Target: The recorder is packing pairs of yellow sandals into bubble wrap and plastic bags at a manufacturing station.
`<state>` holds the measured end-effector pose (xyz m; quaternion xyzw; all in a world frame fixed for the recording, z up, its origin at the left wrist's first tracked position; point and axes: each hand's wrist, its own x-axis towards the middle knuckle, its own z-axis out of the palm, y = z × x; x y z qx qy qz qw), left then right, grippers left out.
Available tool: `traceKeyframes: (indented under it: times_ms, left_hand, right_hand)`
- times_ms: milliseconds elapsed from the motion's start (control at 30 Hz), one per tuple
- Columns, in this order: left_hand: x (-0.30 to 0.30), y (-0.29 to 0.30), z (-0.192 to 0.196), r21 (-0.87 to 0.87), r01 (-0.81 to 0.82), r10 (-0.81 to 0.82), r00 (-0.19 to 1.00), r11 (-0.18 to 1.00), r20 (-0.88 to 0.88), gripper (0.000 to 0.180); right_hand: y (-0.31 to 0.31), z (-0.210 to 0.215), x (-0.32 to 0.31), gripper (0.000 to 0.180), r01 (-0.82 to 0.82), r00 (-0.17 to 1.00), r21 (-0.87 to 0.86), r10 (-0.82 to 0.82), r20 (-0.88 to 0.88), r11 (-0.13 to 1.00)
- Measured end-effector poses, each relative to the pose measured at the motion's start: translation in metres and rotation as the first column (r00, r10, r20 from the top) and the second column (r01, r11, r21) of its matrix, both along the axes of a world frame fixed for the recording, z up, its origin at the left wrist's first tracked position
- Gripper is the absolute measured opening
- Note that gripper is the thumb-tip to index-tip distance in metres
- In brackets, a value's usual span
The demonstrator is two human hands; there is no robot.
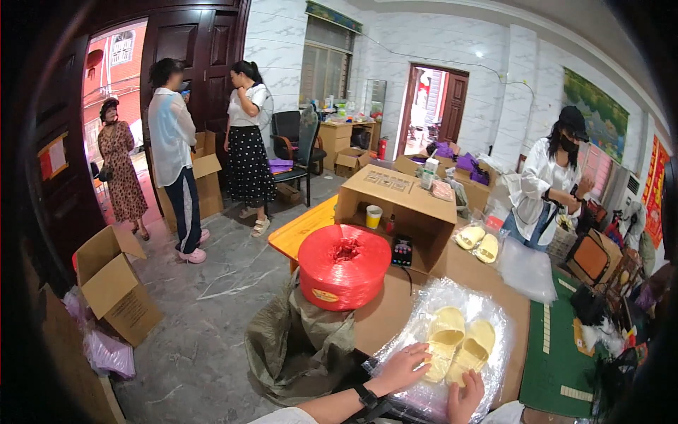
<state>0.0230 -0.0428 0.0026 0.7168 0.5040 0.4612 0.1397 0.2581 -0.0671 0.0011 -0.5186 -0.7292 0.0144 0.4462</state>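
Observation:
A pair of pale yellow slippers [445, 340] lies on a pile of clear plastic bags [500, 319] on the cardboard-covered table in front of me. I cannot tell whether the slippers lie inside the top bag or on it. My left hand [404, 369], with a dark watch at the wrist, reaches in from the left; its outstretched fingers are at the side of the left slipper. Close to the heel end of the right slipper is my right hand [465, 400], its fingers extended and apart. Neither hand grips anything.
A large red roll of plastic twine [344, 268] rests left of the bags. Behind it stands an open cardboard box [385, 185] holding a cup and a phone. Another bagged yellow pair [477, 242] lies farther right, near a co-worker [554, 177]. Several people stand by the doorway.

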Motion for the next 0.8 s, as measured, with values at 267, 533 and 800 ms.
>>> traceKeyframes:
  times_ms: [267, 533, 800]
  left_hand:
    - [-0.001, -0.001, 0.002, -0.008, -0.005, 0.005, 1.000, 1.000, 0.007, 0.028]
    - [0.000, 0.001, 0.004, -0.011, 0.007, -0.007, 1.000, 1.000, 0.021, 0.027]
    - [-0.001, -0.004, 0.005, 0.008, -0.036, 0.036, 0.999, 0.999, 0.017, 0.026]
  right_hand:
    - [-0.001, 0.005, 0.001, 0.038, 0.001, 0.999, -0.044, 0.001, 0.041, 0.999]
    - [0.003, -0.005, 0.006, 0.040, 0.018, 0.999, -0.056, -0.016, 0.043, 0.998]
    - [0.002, -0.007, -0.002, 0.037, 0.017, 1.000, -0.021, -0.018, -0.006, 1.000]
